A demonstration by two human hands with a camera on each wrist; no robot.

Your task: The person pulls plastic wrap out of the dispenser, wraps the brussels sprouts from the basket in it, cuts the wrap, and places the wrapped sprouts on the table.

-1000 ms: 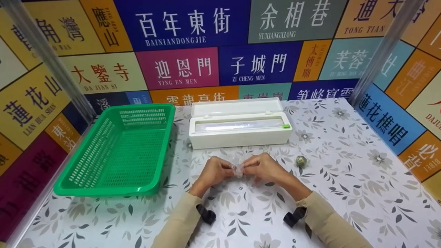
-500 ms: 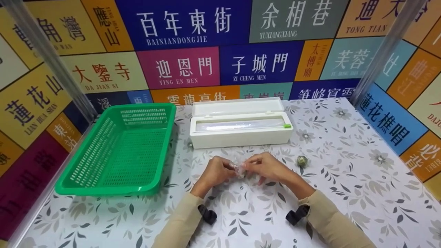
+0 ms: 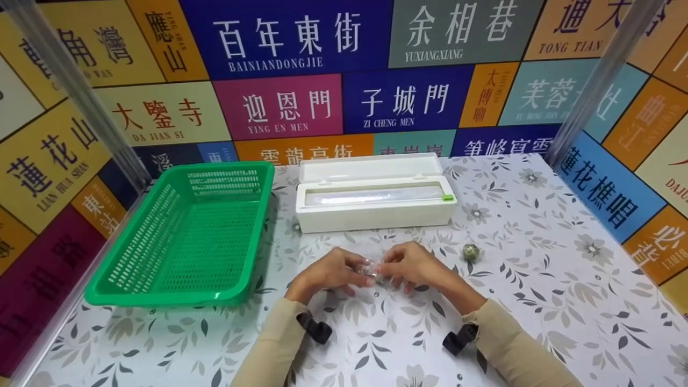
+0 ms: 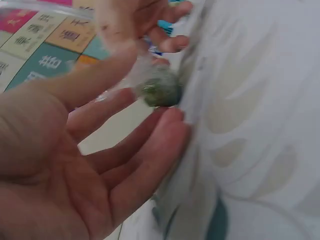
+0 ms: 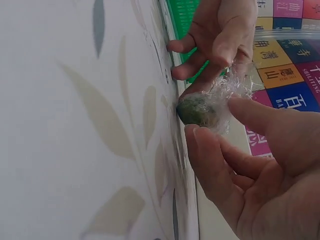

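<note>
A small round green thing [image 5: 197, 111] in crinkled cling film [image 5: 232, 90] is between my two hands, close over the table. In the right wrist view my right hand [image 3: 416, 266] pinches it with thumb and forefinger, the film bunched at its top. My left hand [image 3: 333, 269] comes from the other side, thumb and forefinger about the film and its other fingers loosely spread. The left wrist view shows the green thing [image 4: 159, 87] just beyond the left fingertips. To the right of my hands lies a second film-wrapped green ball [image 3: 471, 252].
Behind my hands stands a white cling film dispenser [image 3: 376, 217], lid raised, with a green slider [image 3: 447, 198] at its right end. A green slotted basket [image 3: 242, 298] is at the left. Printed panels wall the flowered tablecloth [image 3: 537, 301] at the back and sides.
The left hand has shifted slightly left and down, and its fingers have spread more. The right hand stays at the film bundle with small finger movements. The dispenser, basket and second ball have not moved.
</note>
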